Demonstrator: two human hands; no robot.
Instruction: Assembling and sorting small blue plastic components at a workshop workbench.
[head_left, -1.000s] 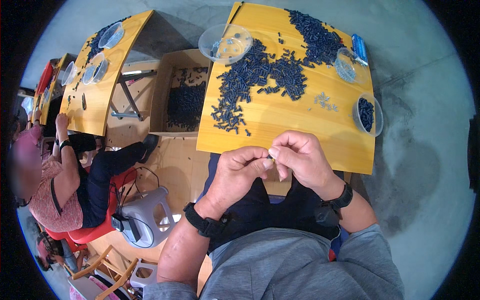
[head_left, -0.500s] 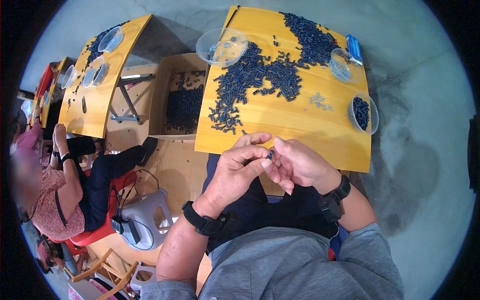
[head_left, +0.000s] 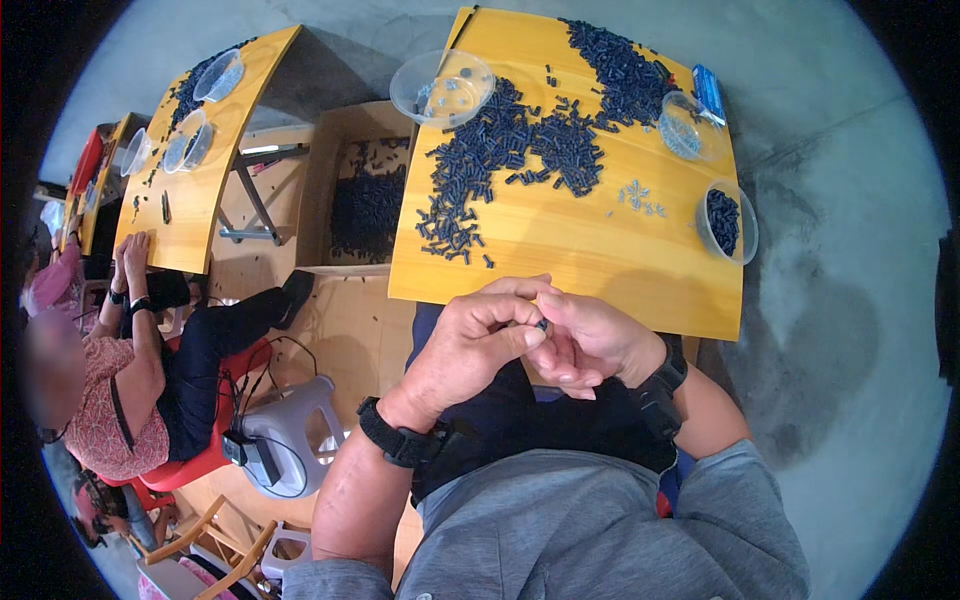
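Observation:
My left hand (head_left: 478, 342) pinches a small dark cylindrical piece (head_left: 542, 325) between thumb and forefinger, just past the table's near edge. My right hand (head_left: 605, 338) meets it there, with curled fingers and its thumb close to the piece's end. Whatever the right fingertips grip is hidden. Beyond the hands, a loose heap of similar dark cylindrical pieces (head_left: 485, 140) spreads over the yellow table (head_left: 600, 260). A few small silvery parts (head_left: 640, 199) lie to the right of that heap.
A second dark heap (head_left: 620, 75) is at the back, beside a blue box (head_left: 708, 95). Clear tubs stand around: a wide one (head_left: 442, 112), one with silvery parts (head_left: 682, 135), one with dark pieces (head_left: 745, 225). A cardboard box (head_left: 345, 270) sits left; another person (head_left: 120, 390) sits beyond.
Both hands have shifted slightly toward my body. The right fingers have drawn in closer around the piece, which the left hand still pinches. The other person's hands moved slightly.

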